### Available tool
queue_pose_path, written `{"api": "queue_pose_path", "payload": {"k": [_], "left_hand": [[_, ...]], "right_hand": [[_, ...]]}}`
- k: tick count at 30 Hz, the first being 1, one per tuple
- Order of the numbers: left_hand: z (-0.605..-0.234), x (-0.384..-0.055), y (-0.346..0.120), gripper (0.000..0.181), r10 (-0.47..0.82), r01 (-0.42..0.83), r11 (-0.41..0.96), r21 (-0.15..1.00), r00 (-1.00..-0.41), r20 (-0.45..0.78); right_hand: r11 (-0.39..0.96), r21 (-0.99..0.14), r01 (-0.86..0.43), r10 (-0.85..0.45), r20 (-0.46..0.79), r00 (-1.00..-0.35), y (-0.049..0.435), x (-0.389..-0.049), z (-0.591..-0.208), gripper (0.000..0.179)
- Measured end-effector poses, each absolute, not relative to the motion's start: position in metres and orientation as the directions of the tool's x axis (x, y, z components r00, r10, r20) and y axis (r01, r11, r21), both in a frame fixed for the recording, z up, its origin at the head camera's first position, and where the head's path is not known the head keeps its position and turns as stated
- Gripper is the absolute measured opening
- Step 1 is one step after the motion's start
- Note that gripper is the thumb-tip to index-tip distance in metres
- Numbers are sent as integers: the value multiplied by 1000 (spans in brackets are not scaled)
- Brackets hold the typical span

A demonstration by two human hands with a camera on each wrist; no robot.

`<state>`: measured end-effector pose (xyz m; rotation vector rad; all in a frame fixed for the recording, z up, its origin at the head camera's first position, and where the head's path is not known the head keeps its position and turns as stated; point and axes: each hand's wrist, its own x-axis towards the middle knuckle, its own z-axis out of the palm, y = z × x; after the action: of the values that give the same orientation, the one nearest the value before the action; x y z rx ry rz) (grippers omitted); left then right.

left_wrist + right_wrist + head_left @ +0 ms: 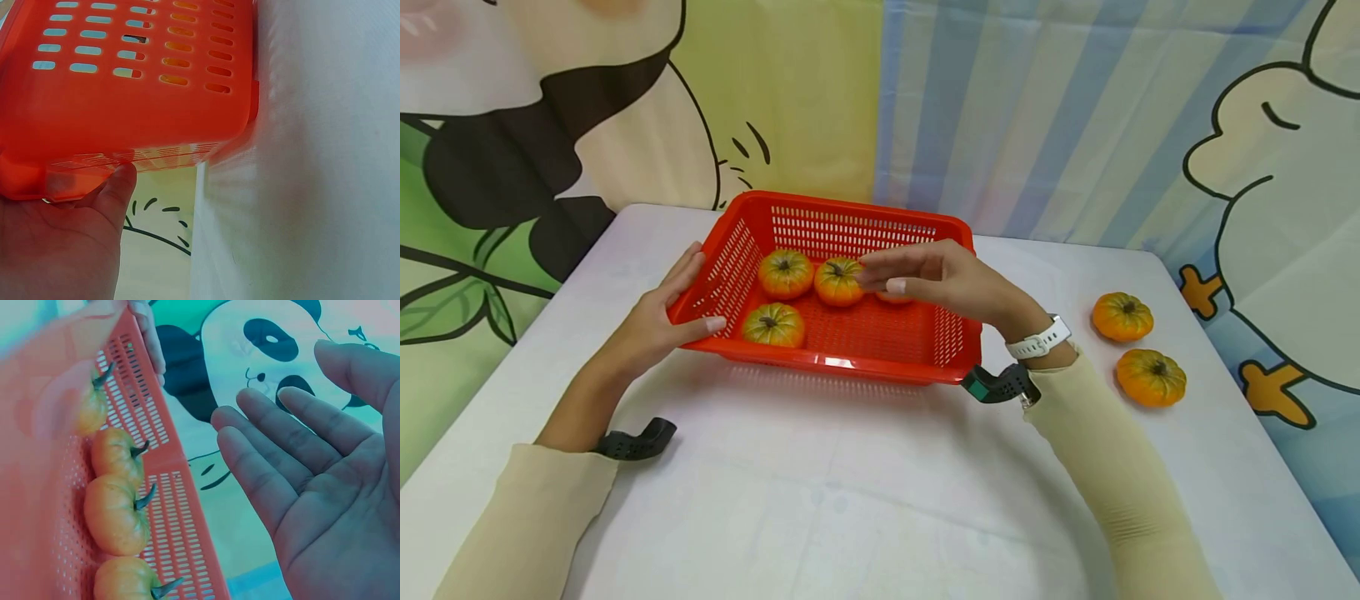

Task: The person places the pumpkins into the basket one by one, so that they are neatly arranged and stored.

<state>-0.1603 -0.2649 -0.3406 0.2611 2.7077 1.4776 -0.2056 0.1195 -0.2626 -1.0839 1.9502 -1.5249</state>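
"Pumpkins (785, 274) are what matters, so how would they handle, working from the left?"

"First comes the left hand (652, 321): thumb over the rim of the red basket (895, 367), fingers stretched along its outer side, gripping the corner. That plastic looks thin, smooth and slightly springy, so the thicker rim is the place to hold."

"And the pumpkins inside?"

"Four squat, ribbed ones. Two sit at the end nearest the left fingers, one toward the far wall, one against the near wall. A third is near the right fingertips, and the fourth is partly hidden behind the right hand (947, 279). I judge them light and stiff, perhaps foam or hollow plastic, though smooth skin could slip."

"Is the right hand holding anything?"

"Nothing: its palm is bare, fingers nearly straight, thumb well away from them."

"Where would you grasp one?"

"Around the widest part, fingertips in the grooves. Those dark, curved stems (145, 497) look thin and might snap under a pull."

"Any others?"

"To the right, well apart from the right fingers, two more rest on the white table (820, 500): the farther pumpkin (1122, 317) and the nearer pumpkin (1151, 377), mottled orange and yellowish green."
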Motion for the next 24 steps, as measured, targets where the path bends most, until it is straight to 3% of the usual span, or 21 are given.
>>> {"api": "queue_pose_path", "payload": {"k": [10, 24], "left_hand": [[-340, -160, -264, 92, 163, 122, 529, 840, -986, 40], [-341, -159, -265, 91, 163, 116, 531, 839, -986, 32]], "right_hand": [[57, -911, -409, -758, 227, -612, 141, -189, -271, 36], [131, -871, -474, -683, 268, -680, 185, -170, -265, 36]]}}
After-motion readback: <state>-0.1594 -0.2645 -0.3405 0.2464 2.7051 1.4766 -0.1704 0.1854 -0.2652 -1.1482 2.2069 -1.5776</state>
